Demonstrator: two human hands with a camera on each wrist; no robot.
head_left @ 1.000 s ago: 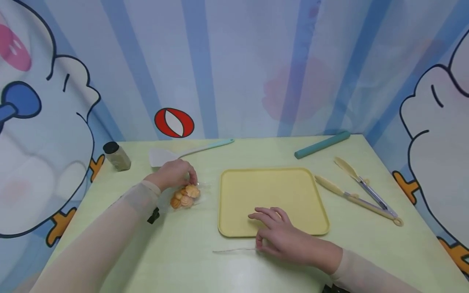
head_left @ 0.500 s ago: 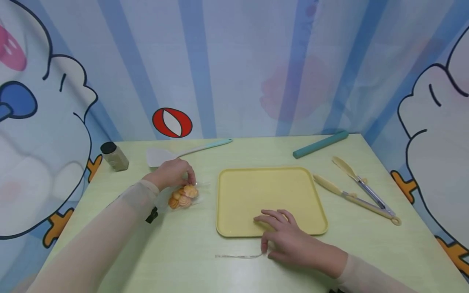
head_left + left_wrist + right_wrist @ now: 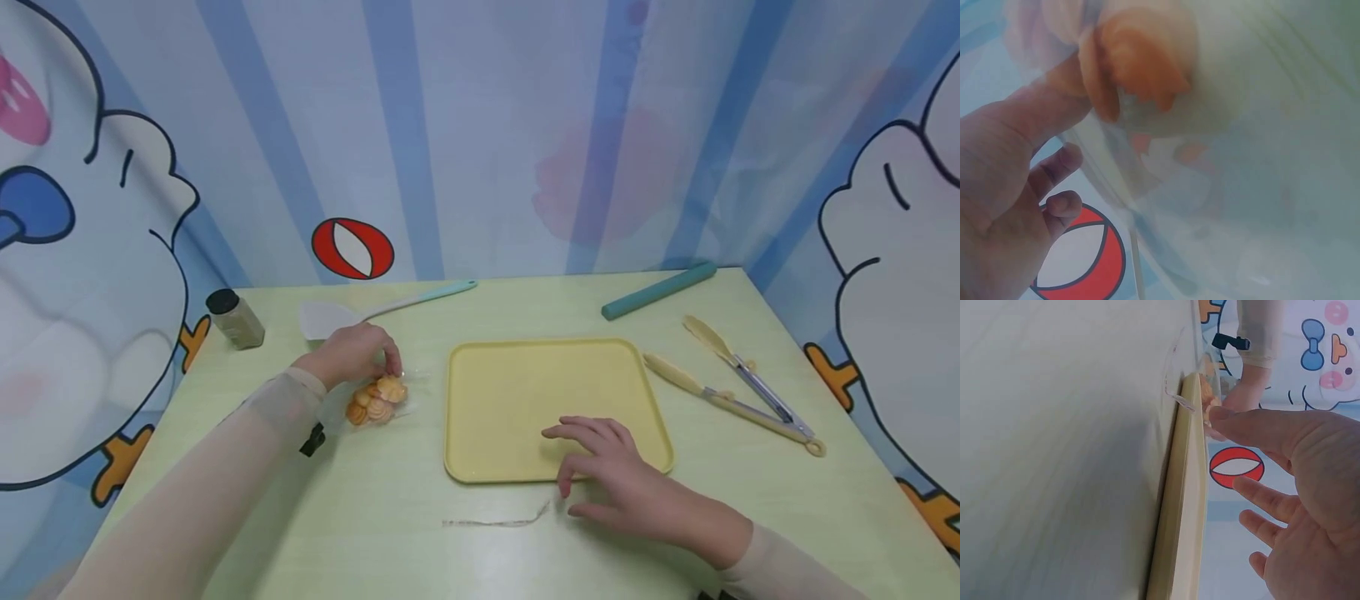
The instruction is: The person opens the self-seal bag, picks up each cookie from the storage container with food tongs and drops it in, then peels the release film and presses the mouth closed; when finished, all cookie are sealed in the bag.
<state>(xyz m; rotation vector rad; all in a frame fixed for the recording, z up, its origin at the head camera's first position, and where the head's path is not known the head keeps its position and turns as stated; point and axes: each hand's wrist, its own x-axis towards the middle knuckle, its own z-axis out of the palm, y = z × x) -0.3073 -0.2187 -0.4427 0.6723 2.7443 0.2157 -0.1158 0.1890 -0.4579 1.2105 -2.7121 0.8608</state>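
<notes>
My left hand [image 3: 351,354] pinches the top of a clear plastic bag [image 3: 1260,187] left of the tray. Round golden-orange cookies [image 3: 375,402] show through the film; in the left wrist view they look close and blurred. A thin twist tie [image 3: 495,523] lies on the table in front of the yellow tray [image 3: 540,408], one end bent up. Just right of that end, my right hand [image 3: 630,492] hovers over the tray's front edge. Its fingers are spread and loosely bent, with nothing between thumb and index finger; the right wrist view [image 3: 1310,506] shows the same hand apart from the tie.
At the back left stand a black-capped jar [image 3: 236,319] and a white spatula [image 3: 390,307] with a pale green handle. Behind the tray to the right lies a teal rod [image 3: 660,290]. Spread tongs [image 3: 738,400] rest right of the tray. A printed curtain [image 3: 480,133] borders the table.
The right hand has let go of the twist tie and moved right, leaving the tie on the table. The left hand stays at the bag. The camera view has shifted slightly.
</notes>
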